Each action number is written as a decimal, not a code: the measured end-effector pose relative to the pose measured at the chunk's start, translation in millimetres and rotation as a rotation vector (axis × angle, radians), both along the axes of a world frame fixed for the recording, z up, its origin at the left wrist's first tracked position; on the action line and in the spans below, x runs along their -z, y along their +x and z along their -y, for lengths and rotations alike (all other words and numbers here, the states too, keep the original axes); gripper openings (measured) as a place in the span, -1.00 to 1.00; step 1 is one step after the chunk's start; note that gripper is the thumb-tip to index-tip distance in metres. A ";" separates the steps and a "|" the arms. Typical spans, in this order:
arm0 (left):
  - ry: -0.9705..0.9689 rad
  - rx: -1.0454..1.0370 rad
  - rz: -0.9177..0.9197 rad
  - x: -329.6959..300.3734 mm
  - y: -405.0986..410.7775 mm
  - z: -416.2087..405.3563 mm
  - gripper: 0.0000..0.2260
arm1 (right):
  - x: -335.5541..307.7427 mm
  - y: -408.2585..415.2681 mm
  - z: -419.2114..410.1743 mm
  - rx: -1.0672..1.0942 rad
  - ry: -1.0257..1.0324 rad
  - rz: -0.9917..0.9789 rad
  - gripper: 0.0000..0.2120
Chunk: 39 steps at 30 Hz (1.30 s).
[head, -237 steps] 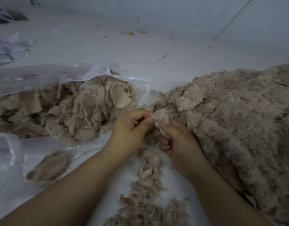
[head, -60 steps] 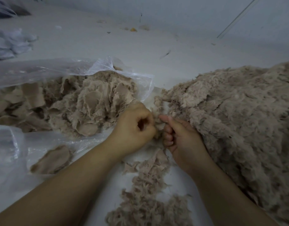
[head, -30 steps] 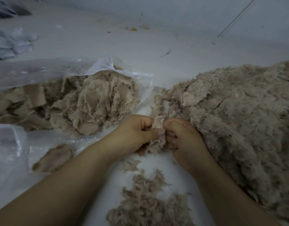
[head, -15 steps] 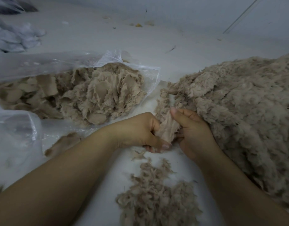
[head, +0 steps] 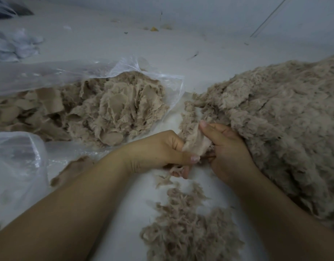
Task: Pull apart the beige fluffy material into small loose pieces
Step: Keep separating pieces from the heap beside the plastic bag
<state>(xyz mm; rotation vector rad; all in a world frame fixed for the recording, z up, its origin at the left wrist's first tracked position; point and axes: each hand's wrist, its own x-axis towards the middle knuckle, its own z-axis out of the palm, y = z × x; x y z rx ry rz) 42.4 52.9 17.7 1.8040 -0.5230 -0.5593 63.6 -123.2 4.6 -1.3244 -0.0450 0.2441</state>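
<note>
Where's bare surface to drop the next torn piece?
Bare white surface runs between the forearms, left of the loose scraps. More lies beyond the clear bag, before the far wall. It is crowded where the left hand and right hand grip the beige strip beside the big pile.

The fluffy pile (head: 275, 119) at three o'clock is beige with darker brown flecks. The scraps (head: 105, 110) at ten o'clock are plain tan, inside a clear bag (head: 58, 76). The table (head: 124, 46) is pale grey-white.
</note>
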 end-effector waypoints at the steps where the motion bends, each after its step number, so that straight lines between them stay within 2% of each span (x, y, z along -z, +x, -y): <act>1: -0.015 0.070 -0.012 0.6 0.7 -1.9 -0.71 | 1.3 0.9 0.1 -0.002 -0.005 0.007 -0.63; 4: -0.010 0.365 -0.008 4.3 -1.4 -4.6 -0.84 | 2.7 2.1 -0.8 -0.009 -0.007 -0.010 -0.66; 6: -0.031 0.421 0.010 5.2 -2.5 -6.6 -0.90 | 3.2 3.4 -1.2 -0.023 0.028 -0.022 -0.61; 9: -0.106 0.242 0.042 3.7 -5.3 -11.8 -0.70 | 3.7 4.2 -0.9 -0.059 0.034 0.019 -0.67; 11: -0.170 -0.071 0.062 6.5 -8.6 -10.6 -0.65 | 3.2 3.4 -0.4 -0.077 0.013 0.043 -0.67; 13: -0.232 -0.411 0.169 13.4 -8.2 -5.0 -0.57 | 3.4 2.5 0.1 -0.092 -0.001 0.061 -0.65; 15: -0.265 -0.585 0.293 16.6 -7.5 3.2 -0.57 | 4.0 1.2 0.8 -0.124 -0.009 0.099 -0.69; 19: -0.192 -0.614 0.375 16.3 -7.0 15.5 -0.77 | 4.8 -0.5 -0.6 -0.175 -0.008 0.163 -0.69; 22: -0.222 -0.631 0.367 17.8 -8.5 18.7 -0.77 | 4.4 0.7 -0.2 -0.195 0.003 0.162 -0.71; 26: -0.319 -0.732 0.319 16.6 -7.6 15.4 -0.78 | 4.7 2.4 2.0 -0.265 -0.094 0.186 -0.75; 33: -0.432 -0.795 0.261 11.8 -5.9 9.6 -0.77 | 0.1 7.0 13.2 -0.394 -0.156 0.059 -0.74; 36: -0.471 -0.689 0.158 14.1 -5.4 9.1 -0.77 | -1.6 8.2 12.9 -0.383 -0.022 0.011 -0.91; 39: -0.479 -0.592 0.139 17.5 -8.3 14.2 -0.78 | -1.5 11.7 12.7 -0.323 0.132 -0.071 -0.85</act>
